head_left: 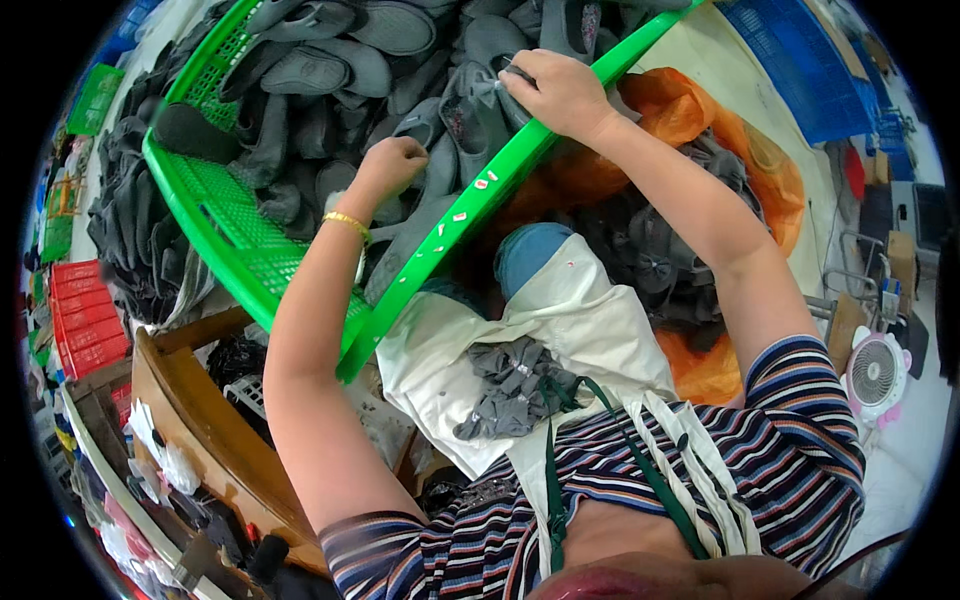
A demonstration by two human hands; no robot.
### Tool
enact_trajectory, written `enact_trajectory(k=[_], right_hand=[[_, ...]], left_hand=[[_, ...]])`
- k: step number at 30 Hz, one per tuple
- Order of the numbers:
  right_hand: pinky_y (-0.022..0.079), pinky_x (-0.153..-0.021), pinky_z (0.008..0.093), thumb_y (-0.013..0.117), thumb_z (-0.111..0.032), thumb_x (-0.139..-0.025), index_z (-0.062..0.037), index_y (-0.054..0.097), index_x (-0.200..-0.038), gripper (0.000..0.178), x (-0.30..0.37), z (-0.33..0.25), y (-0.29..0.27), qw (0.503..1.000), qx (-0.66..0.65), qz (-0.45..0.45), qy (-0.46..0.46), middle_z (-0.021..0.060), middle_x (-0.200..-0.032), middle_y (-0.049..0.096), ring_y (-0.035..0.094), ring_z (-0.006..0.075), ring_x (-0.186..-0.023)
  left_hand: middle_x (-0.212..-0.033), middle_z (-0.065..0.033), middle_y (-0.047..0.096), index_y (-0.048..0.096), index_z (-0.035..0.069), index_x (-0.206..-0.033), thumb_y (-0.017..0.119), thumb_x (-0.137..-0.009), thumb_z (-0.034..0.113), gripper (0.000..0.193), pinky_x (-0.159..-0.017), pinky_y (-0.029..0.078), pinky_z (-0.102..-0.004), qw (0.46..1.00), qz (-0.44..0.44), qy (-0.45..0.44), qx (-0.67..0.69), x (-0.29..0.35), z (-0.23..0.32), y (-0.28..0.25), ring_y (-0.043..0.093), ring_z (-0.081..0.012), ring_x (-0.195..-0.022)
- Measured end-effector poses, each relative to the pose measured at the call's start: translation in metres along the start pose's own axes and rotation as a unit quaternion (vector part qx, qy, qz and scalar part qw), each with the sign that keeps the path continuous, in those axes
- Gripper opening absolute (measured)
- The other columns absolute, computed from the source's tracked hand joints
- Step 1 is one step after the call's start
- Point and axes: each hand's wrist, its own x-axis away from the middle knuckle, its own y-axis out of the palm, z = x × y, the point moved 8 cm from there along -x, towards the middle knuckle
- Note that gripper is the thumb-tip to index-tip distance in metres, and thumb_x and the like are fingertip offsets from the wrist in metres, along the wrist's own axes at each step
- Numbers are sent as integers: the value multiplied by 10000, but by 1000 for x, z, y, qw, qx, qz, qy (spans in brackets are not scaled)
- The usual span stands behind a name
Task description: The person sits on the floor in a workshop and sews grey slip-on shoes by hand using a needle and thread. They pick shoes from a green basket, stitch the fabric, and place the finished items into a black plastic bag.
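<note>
Grey fabric scraps (515,385) lie in lap; right hand (555,90) fingers pinch a grey shoe piece (487,88) (left hand (392,163) fisted).

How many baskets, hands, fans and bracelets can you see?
Green basket: 1
Blue basket: 1
Hands, left hand and right hand: 2
Fan: 1
Gold bracelet: 1
Total: 6
</note>
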Motion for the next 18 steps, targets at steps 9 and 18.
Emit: enact_trajectory(k=[9,18], right_hand=[[496,-630,485,610,-305,-894,-75,591,-810,245,3,-17,-4,999,8,21,22,130,-786,620,626,372,-753],[491,-643,487,617,-290,-894,-66,566,-793,251,-1,-18,-14,998,-17,17,50,136,-790,614,627,366,-763]], left_hand=[[-1032,-223,692,660,5,-1025,753,-761,364,456,-872,527,-445,996,-27,32,-83,-70,22,99,664,-384,-982],[-835,-197,687,670,25,-780,800,-644,394,415,-712,524,-448,997,18,3,-72,-33,41,17,673,-360,-814]])
